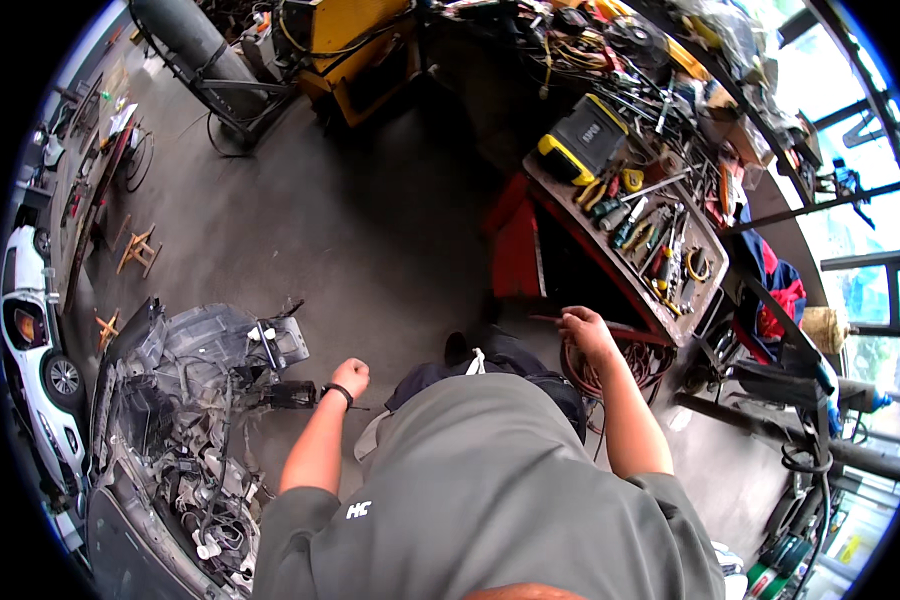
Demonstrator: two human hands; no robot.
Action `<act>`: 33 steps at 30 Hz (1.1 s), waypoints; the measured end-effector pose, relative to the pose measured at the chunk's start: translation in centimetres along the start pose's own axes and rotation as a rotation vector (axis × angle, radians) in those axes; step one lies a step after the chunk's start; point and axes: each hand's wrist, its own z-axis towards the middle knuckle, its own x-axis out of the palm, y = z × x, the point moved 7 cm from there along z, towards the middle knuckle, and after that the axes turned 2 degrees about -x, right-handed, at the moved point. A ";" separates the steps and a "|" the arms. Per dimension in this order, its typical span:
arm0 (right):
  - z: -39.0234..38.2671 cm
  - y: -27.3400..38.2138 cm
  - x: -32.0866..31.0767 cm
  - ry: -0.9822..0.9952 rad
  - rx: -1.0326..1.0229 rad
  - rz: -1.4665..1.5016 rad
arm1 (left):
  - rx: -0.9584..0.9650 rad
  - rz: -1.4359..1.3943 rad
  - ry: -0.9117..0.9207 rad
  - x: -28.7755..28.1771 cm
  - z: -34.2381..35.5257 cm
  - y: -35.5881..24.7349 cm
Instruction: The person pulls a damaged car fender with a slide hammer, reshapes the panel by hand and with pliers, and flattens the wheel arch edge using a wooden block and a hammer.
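A thin reddish strip (pixel 544 318) is seen at the fingertips of the right hand (pixel 582 330), low beside the red cabinet (pixel 518 250); whether it is gripped or merely lies behind cannot be told. The right fingers are bent and brought near one another. Coiled hoses (pixel 645 368) are seen just below the cabinet. On its top (pixel 707 298), pliers (pixel 592 190) and other hand tools are spread, and a black-and-yellow case (pixel 587 138) is set at the far end. The left hand (pixel 351 375), its wrist circled by a dark band (pixel 340 392), is held well apart from the cabinet with fingers curled in; whether anything is enclosed cannot be told. Farther left, wiring is exposed in an opened vehicle front (pixel 185 440), and a white car (pixel 45 380) is parked beyond it
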 end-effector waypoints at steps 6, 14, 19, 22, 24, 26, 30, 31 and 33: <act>7.9 8.9 7.2 0.119 -0.044 -0.314 | -0.152 -0.337 0.031 2.2 -1.0 2.4; 23.4 9.3 11.1 0.142 -0.054 -0.548 | -0.099 -0.109 -0.011 -6.3 2.1 -2.4; 29.4 9.7 13.8 0.200 0.011 -0.578 | -0.179 -0.177 -0.110 -12.6 7.5 -0.7; 31.8 10.3 14.5 0.237 -0.012 -0.709 | -0.118 -0.290 -0.185 -17.4 10.9 -6.1; 32.0 12.3 15.6 0.237 0.071 -0.639 | -0.087 -0.363 -0.251 -19.7 12.4 -7.0; 32.4 12.9 15.8 0.208 0.161 -0.565 | -0.146 -0.487 -0.180 -20.4 14.1 -7.4; 35.5 14.8 17.6 0.182 0.138 -0.560 | -0.232 -0.513 -0.166 -21.1 16.1 -2.8; 36.4 15.1 18.2 0.194 0.137 -0.595 | -0.227 -0.507 -0.143 -21.4 16.6 -2.2; 37.6 16.8 18.7 0.091 0.114 -0.569 | -0.314 -0.488 0.013 -21.8 18.3 -0.7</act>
